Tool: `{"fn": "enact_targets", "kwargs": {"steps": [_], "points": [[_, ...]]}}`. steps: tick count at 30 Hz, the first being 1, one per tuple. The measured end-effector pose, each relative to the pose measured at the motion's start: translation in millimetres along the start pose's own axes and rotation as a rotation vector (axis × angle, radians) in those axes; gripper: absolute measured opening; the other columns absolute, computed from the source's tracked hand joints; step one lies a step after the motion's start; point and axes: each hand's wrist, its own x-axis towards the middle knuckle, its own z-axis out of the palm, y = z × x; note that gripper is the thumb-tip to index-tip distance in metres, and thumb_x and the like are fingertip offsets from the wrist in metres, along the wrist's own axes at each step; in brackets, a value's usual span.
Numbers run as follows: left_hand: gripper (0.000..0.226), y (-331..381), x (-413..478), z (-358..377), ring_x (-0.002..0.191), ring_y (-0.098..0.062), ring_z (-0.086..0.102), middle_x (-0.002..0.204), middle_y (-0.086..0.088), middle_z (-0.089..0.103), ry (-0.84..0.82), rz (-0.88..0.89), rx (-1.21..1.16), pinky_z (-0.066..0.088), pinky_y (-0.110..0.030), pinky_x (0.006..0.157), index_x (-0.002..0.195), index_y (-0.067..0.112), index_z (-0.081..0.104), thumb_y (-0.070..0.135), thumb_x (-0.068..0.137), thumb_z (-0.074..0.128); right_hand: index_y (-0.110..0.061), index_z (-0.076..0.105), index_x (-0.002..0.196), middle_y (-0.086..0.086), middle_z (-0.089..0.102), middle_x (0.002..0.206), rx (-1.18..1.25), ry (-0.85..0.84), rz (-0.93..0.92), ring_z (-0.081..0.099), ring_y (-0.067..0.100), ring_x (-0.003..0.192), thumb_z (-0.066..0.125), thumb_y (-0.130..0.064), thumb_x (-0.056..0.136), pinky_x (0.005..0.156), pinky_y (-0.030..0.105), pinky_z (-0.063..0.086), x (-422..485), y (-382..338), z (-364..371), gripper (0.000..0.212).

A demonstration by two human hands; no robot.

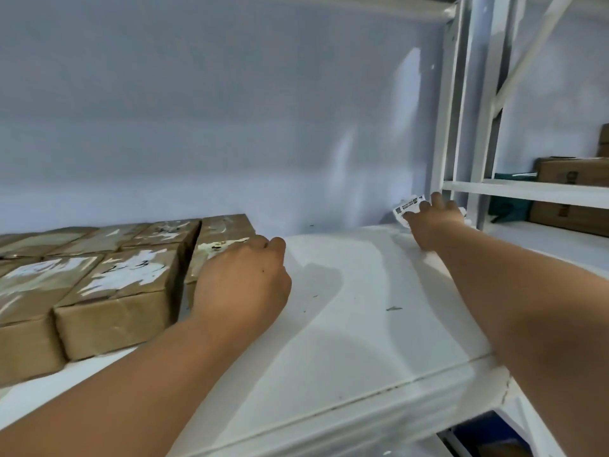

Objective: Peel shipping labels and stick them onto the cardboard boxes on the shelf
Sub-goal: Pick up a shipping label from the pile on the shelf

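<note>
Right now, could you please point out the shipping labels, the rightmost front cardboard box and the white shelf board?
shipping labels [409, 204], head view, on the printed top sheet
cardboard box [211, 251], head view, on its pale-smeared top
shelf board [346, 308], head view, on its bare middle

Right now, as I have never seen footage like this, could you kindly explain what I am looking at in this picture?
There is no machine here. These are a person's two bare hands, filmed by one wide-angle camera worn on the head and looking forward and down, which is why the arms enter from the bottom. The surface is a white shelf. On its left side, brown cardboard boxes stand packed together, with white paper scraps and handwriting on top. The left hand rests on the end box, its fingers curled. The right hand reaches into the back corner onto printed labels; I cannot tell whether it already grips them. More cartons sit on the next rack to the right.
</note>
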Motion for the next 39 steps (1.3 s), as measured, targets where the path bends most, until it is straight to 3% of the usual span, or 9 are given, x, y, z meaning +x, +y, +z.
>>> {"fn": "enact_targets", "kwargs": {"steps": [3, 5, 14, 17, 21, 25, 30, 39], "points": [[0.017, -3.7, 0.7, -1.9, 0.089, -0.021, 0.058, 0.097, 0.004, 0.059, 0.01, -0.029, -0.116, 0.049, -0.031, 0.069, 0.103, 0.022, 0.052, 0.028, 0.092, 0.04, -0.024, 0.033, 0.142, 0.008, 0.034, 0.146, -0.069, -0.039, 0.028, 0.015, 0.031, 0.138, 0.039, -0.019, 0.093, 0.108, 0.043, 0.024, 10.9, 3.5, 6.6, 0.049], [0.013, -7.8, 1.8, -4.4, 0.08, -0.019, 0.059, 0.085, 0.005, 0.061, 0.025, -0.047, -0.179, 0.051, -0.033, 0.068, 0.096, 0.025, 0.052, 0.03, 0.09, 0.042, -0.024, 0.036, 0.139, 0.008, 0.038, 0.143, -0.062, -0.047, 0.038, 0.021, 0.03, 0.135, 0.04, -0.019, 0.093, 0.104, 0.041, 0.028, 17.1, 6.3, 14.2, 0.047], [0.01, -5.2, -1.0, -11.7, 0.071, -0.012, 0.053, 0.076, 0.011, 0.062, -0.023, -0.085, -0.191, 0.039, -0.024, 0.055, 0.095, 0.032, 0.054, 0.034, 0.089, 0.046, -0.018, 0.045, 0.134, 0.012, 0.037, 0.131, 0.033, 0.007, 0.109, 0.037, 0.032, 0.125, 0.049, -0.014, 0.09, 0.088, 0.039, 0.043, 25.0, 19.3, 26.1, 0.045], [0.01, -5.4, -1.2, -11.9, 0.071, -0.011, 0.055, 0.077, 0.009, 0.062, -0.03, -0.091, -0.173, 0.043, -0.023, 0.057, 0.092, 0.03, 0.055, 0.033, 0.09, 0.046, -0.008, 0.05, 0.13, 0.013, 0.044, 0.128, 0.066, -0.008, 0.15, 0.044, 0.032, 0.12, 0.046, -0.007, 0.09, 0.077, 0.035, 0.039, 26.5, 19.5, 30.3, 0.04], [0.01, -5.6, -1.1, -9.9, 0.075, -0.013, 0.056, 0.08, 0.009, 0.062, -0.043, -0.088, -0.165, 0.051, -0.031, 0.065, 0.088, 0.03, 0.055, 0.033, 0.088, 0.045, -0.013, 0.055, 0.123, 0.009, 0.056, 0.123, -0.021, 0.05, 0.154, 0.048, 0.028, 0.118, 0.045, -0.009, 0.09, 0.079, 0.034, 0.041, 23.6, 18.7, 24.8, 0.035], [0.01, -6.7, -0.9, -9.5, 0.077, -0.013, 0.056, 0.082, 0.01, 0.061, -0.048, -0.08, -0.164, 0.05, -0.031, 0.067, 0.085, 0.029, 0.055, 0.033, 0.088, 0.046, -0.016, 0.054, 0.125, 0.007, 0.056, 0.123, -0.101, 0.102, 0.116, 0.047, 0.028, 0.119, 0.045, -0.012, 0.091, 0.087, 0.034, 0.042, 19.7, 10.3, 18.0, 0.035], [0.012, -5.0, -1.0, -11.1, 0.079, -0.012, 0.056, 0.085, 0.011, 0.061, -0.068, -0.088, -0.158, 0.05, -0.031, 0.068, 0.083, 0.028, 0.055, 0.033, 0.089, 0.046, -0.018, 0.058, 0.119, 0.004, 0.06, 0.119, -0.109, 0.179, 0.083, 0.052, 0.025, 0.116, 0.045, -0.011, 0.09, 0.078, 0.03, 0.037, 15.6, 13.6, 17.4, 0.033], [0.011, -5.1, -1.1, -14.0, 0.082, -0.01, 0.053, 0.086, 0.012, 0.061, -0.097, -0.113, -0.198, 0.048, -0.029, 0.067, 0.083, 0.028, 0.056, 0.031, 0.088, 0.047, -0.017, 0.055, 0.122, 0.006, 0.059, 0.123, -0.029, 0.243, -0.145, 0.055, 0.027, 0.113, 0.039, -0.007, 0.092, 0.081, 0.032, 0.04, 5.8, -10.9, -5.8, 0.035]]}}
